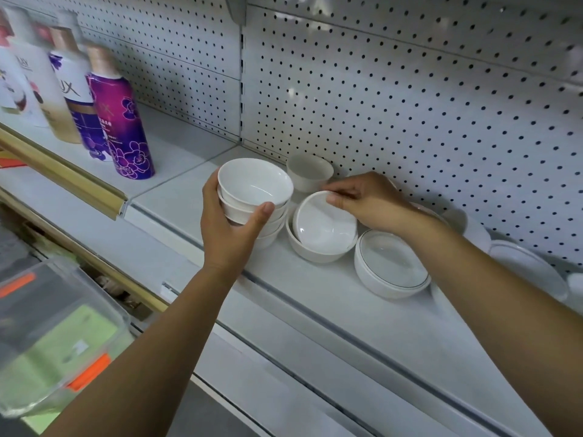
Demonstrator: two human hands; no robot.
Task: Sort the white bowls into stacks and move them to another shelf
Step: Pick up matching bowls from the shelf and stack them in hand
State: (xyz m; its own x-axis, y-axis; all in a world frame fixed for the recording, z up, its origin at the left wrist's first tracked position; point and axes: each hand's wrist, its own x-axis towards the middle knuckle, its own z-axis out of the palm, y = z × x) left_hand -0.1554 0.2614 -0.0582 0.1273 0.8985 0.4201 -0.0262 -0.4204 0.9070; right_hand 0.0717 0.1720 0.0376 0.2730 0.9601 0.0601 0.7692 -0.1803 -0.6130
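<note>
A white perforated back panel (410, 105) and a pale metal shelf (347, 310) fill the frame, with purple and white toiletry bottles (126, 121) at the upper left. At the centre, a stack of small white glazed bowls (255, 190) is gripped round its side by the left hand (227, 228). Just right of it, a tilted white shallow bowl (321, 225) is pinched at its far rim by the right hand (366, 200) and lies inside another white bowl (312, 252). The ware is judged stiff, slippery and breakable; stacks are best clasped low, single bowls by the rim.
</note>
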